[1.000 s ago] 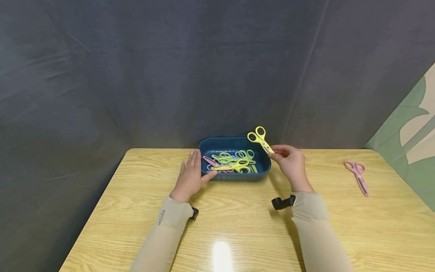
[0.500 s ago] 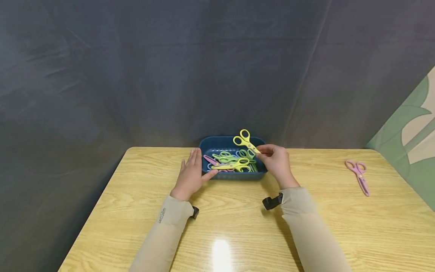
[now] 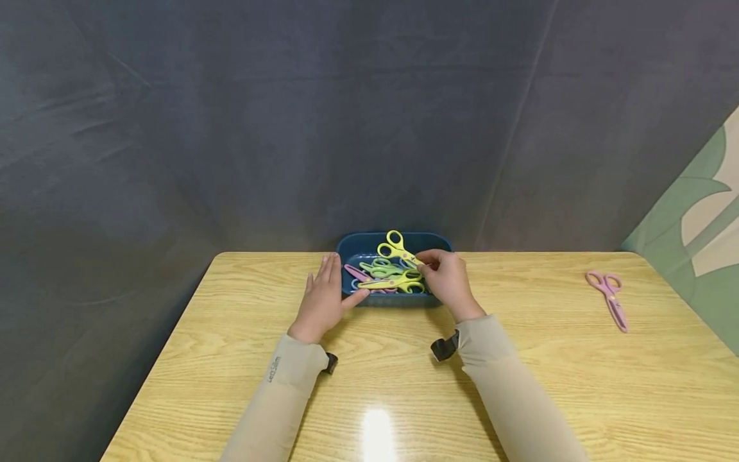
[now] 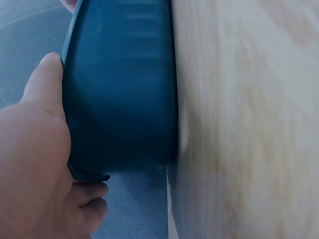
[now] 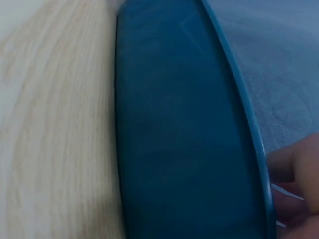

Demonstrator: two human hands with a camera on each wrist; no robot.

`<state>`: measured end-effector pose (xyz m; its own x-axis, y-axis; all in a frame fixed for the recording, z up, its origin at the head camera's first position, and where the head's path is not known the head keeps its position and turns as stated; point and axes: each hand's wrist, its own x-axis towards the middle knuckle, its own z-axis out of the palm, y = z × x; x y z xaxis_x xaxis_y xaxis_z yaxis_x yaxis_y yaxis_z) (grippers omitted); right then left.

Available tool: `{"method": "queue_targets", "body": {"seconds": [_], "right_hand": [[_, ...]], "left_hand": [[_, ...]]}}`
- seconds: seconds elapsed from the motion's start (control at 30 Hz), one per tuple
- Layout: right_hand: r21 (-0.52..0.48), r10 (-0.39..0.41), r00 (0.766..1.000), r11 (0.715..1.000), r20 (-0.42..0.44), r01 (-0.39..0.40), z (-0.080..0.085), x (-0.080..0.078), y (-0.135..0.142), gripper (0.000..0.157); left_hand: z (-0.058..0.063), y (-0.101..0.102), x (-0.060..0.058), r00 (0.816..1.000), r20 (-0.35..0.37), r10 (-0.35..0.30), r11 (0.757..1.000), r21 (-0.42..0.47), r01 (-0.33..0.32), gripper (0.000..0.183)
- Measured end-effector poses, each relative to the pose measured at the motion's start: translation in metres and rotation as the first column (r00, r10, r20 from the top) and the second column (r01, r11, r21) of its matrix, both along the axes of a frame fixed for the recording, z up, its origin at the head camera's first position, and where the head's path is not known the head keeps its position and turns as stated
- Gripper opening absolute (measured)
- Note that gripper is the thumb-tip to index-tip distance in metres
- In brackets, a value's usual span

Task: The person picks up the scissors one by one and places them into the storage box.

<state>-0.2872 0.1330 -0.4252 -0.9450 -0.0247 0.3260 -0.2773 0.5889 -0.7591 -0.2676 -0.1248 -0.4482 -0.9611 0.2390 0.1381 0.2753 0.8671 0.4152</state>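
Observation:
A dark blue plastic bin (image 3: pixel 369 241) stands at the table's back edge with several pairs of children's scissors inside, among them yellow scissors (image 3: pixel 383 283) on top. My right hand (image 3: pixel 447 282) pinches another pair of yellow scissors (image 3: pixel 396 247) by the blade end over the bin, handle loops pointing away and to the left. My left hand (image 3: pixel 321 299) rests on the bin's left end with fingers straight and thumb at the front rim. In the left wrist view it spans the bin's corner. The right wrist view shows only part of my right hand (image 5: pixel 305 184) behind the rim.
Pink scissors (image 3: pixel 609 296) lie on the wooden table (image 3: pixel 381 359) at the right. A dark grey fabric partition (image 3: pixel 323 141) rises behind the table's back edge. A green and beige patterned wall (image 3: pixel 704 237) is at the far right.
My right hand has carried the yellow scissors leftward and down, from the bin's right end to over its middle. My left hand has stayed at the bin's left end.

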Motion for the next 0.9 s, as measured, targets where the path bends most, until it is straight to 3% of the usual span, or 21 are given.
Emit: {"method": "queue_targets", "body": {"seconds": [0.57, 0.9], "right_hand": [[0.106, 0.053, 0.999, 0.993, 0.01, -0.054, -0.0037, -0.0009, -0.0023, 0.019], [0.216, 0.067, 0.996, 0.973, 0.05, -0.077, -0.0033, -0.0021, -0.0039, 0.022]], "left_hand": [[0.0007, -0.0003, 0.0002, 1.0, 0.009, -0.004, 1.0, 0.005, 0.004, 0.101], [0.0015, 0.0005, 0.0018, 1.0, -0.003, -0.003, 1.0, 0.014, 0.003, 0.101]]}}
